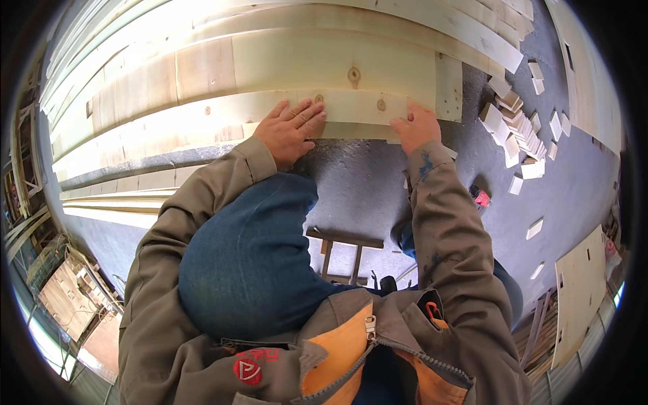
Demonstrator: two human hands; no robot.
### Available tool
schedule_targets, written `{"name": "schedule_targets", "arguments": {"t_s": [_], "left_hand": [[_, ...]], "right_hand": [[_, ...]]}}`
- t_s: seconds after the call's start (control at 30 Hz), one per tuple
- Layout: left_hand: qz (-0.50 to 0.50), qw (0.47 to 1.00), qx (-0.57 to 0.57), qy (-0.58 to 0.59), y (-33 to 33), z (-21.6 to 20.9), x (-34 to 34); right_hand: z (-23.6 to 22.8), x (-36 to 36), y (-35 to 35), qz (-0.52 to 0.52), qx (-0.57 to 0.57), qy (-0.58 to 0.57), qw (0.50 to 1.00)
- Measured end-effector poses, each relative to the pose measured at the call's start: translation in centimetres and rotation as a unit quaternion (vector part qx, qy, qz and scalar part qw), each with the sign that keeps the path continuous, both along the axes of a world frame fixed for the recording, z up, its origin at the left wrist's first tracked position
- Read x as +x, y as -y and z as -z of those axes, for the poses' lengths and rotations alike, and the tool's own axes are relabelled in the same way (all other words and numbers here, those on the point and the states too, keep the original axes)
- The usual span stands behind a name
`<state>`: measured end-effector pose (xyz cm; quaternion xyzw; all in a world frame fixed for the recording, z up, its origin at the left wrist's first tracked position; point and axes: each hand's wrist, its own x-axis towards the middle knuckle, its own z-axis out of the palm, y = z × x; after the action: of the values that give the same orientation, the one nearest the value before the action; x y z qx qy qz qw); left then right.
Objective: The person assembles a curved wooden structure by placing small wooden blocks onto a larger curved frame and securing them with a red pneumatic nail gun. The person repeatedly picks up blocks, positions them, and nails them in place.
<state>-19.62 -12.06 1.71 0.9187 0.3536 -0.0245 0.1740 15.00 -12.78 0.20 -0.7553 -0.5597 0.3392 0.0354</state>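
Observation:
A long, pale wooden strip [347, 106] with dark knots lies crosswise in front of me, on top of wider boards. My left hand [290, 131] rests on it near the middle, fingers stretched out flat over the near edge. Toward the strip's right end, my right hand [416, 129] grips the near edge, with a fingertip on top and the thumb at the edge. The fingers' undersides are hidden. Beneath the strip is a wide jointed panel [290, 61] with a knot.
More long boards [405, 13] are layered beyond. Small wooden offcuts [516, 128] lie scattered on the grey floor [351, 169] at right. A red object [480, 198] sits beside my right forearm. Stacked strips [121, 201] lie at left. A large sheet [580, 297] stands at lower right.

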Motion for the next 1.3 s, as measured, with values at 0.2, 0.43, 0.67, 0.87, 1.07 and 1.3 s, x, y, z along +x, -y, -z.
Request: {"name": "schedule_targets", "arguments": {"t_s": [0.2,0.43,0.67,0.87,1.07,1.3], "left_hand": [[-0.025,0.999,0.016,0.020,0.0,0.3,0.4],[-0.084,0.993,0.021,0.079,-3.6,-0.6,1.8],[0.013,0.999,-0.034,-0.029,-6.3,-1.4,2.1],[0.043,0.996,-0.050,-0.061,-7.6,-1.7,2.0],[0.065,0.986,-0.102,-0.115,-9.6,-2.9,2.2],[0.050,0.992,-0.087,-0.075,-8.7,-2.2,2.2]], "right_hand": [[0.3,0.0,-0.4,-0.013,0.000,0.025,1.000],[0.6,2.2,2.4,0.114,0.052,-0.107,0.986],[1.7,5.9,3.6,0.162,0.116,-0.114,0.973],[1.2,7.0,3.4,0.189,0.132,-0.153,0.961],[2.2,8.3,4.0,0.218,0.118,-0.182,0.951],[2.2,8.6,4.3,0.234,0.112,-0.181,0.949]]}}
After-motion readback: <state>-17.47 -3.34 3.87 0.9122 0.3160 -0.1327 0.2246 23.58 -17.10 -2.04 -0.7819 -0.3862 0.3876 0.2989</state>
